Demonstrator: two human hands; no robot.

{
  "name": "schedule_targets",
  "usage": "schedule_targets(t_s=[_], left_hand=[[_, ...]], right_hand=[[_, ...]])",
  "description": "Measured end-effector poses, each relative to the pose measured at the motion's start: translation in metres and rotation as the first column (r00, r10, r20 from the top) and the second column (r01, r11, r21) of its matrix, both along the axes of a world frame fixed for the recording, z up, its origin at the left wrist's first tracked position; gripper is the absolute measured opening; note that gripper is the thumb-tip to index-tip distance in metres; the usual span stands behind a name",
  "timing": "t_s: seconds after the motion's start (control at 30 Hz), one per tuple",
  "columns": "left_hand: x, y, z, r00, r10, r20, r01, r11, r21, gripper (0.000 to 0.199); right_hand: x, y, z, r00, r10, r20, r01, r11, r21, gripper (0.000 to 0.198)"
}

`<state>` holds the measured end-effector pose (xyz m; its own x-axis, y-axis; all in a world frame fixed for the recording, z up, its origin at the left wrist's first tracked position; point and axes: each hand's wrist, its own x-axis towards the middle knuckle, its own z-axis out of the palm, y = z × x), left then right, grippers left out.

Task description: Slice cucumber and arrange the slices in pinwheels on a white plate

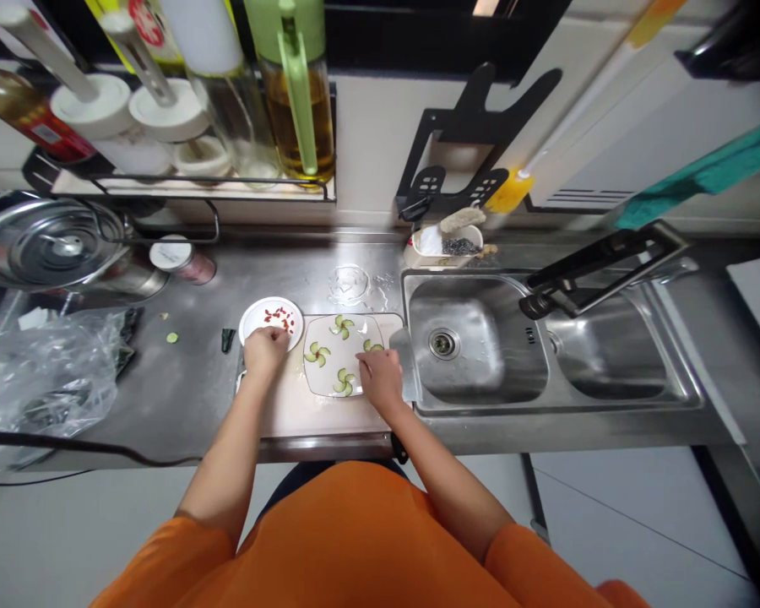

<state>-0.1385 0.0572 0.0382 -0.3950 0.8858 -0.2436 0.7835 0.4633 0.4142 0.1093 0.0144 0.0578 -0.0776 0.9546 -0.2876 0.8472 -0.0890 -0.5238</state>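
Note:
A square white plate (326, 384) lies on a pale cutting board (285, 414) and bears several pinwheels of green cucumber slices (344, 382). The left pinwheel has a red centre. My right hand (383, 380) is over the plate's right side, thumb and forefinger pinched on what looks like a small red piece. Beside that plate, a small round white plate (248, 319) holds scattered red pieces (279, 318). My left hand (267, 350) is closed at its near rim, fingertips together; anything between them is hidden. A cleaver (409, 363) lies right of the square plate.
The double sink (481, 338) with a black faucet (583, 270) is on the right. At left are a plastic bag (51, 371), a lidded pot (63, 245) and a small jar (182, 258). A rack (228, 190) of bottles and seasoning jars hangs behind. Water wets the counter (348, 283).

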Motion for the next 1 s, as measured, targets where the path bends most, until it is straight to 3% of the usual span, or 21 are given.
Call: schedule_targets(t_s=[0.17, 0.3, 0.57, 0.77, 1.0], left_hand=[[0.003, -0.011, 0.009, 0.999, 0.0, 0.037, -0.003, 0.997, 0.079, 0.027], [0.016, -0.019, 0.014, 0.994, -0.085, 0.07, 0.073, 0.983, 0.166, 0.023], [0.082, -0.026, 0.01, 0.92, -0.307, 0.243, 0.244, 0.935, 0.258, 0.014], [0.129, -0.027, 0.003, 0.913, -0.323, 0.25, 0.261, 0.932, 0.25, 0.012], [0.156, -0.032, -0.008, 0.932, -0.323, 0.162, 0.28, 0.929, 0.241, 0.018]], right_hand=[[0.011, -0.006, 0.0, 1.0, -0.025, 0.012, 0.025, 1.0, 0.0, 0.028], [0.019, -0.01, -0.001, 0.998, -0.057, 0.013, 0.057, 0.998, 0.004, 0.028], [0.031, -0.016, -0.009, 0.993, -0.11, 0.037, 0.108, 0.993, 0.054, 0.025], [0.033, -0.016, -0.011, 0.99, -0.136, 0.029, 0.134, 0.989, 0.057, 0.026], [0.036, -0.013, -0.012, 0.99, -0.138, 0.027, 0.137, 0.99, 0.044, 0.026]])
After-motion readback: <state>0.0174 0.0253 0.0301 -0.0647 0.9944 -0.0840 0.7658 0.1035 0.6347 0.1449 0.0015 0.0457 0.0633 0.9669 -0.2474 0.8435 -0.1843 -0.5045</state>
